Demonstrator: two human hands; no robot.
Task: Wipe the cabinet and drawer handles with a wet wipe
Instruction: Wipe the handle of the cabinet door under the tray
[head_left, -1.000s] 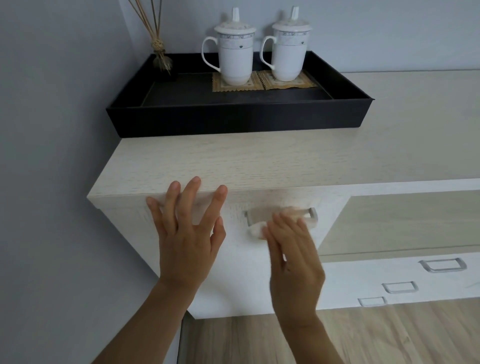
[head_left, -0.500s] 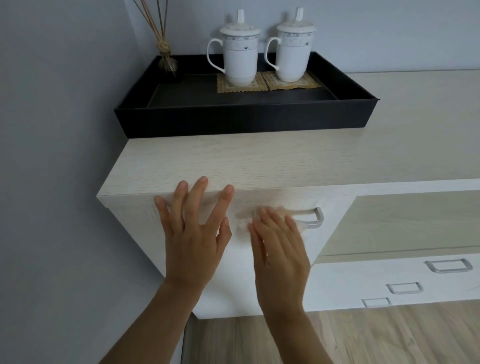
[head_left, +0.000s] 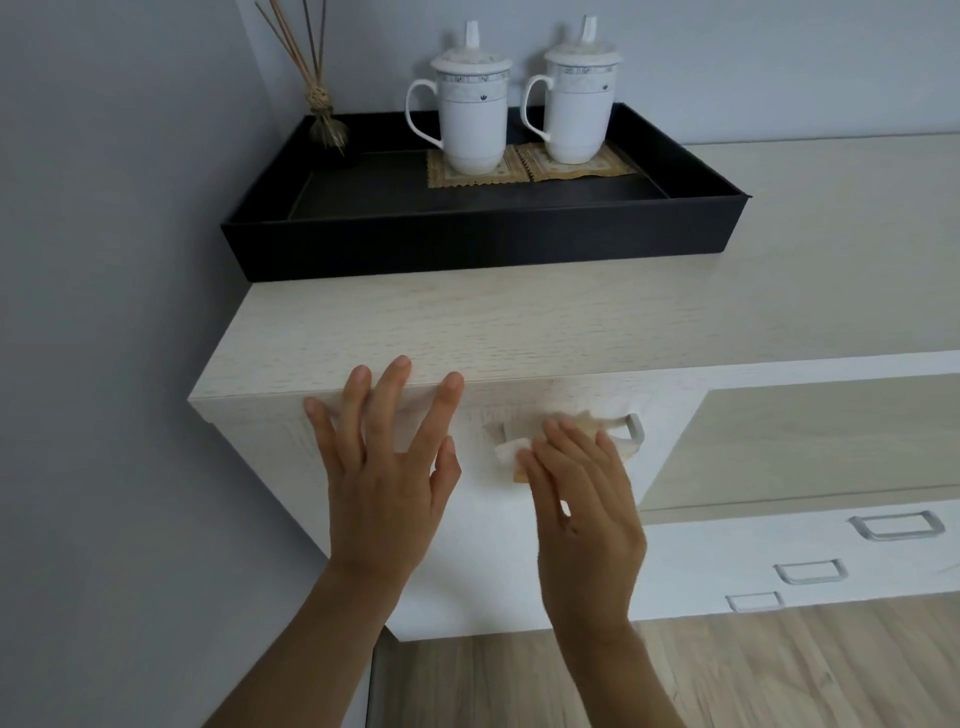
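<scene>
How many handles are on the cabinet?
4: one handle under the right hand and its wipe, three handles at the lower right. More may lie out of view.

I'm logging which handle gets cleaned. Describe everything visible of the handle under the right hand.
The handle is a silver-grey, metal-looking bar mounted level near the top of the white wood-grain cabinet front. Only its right end shows clearly, bending back into the front. A white wet wipe and the right hand cover its middle; the fingers press the wipe onto it. The left end is blurred.
</scene>
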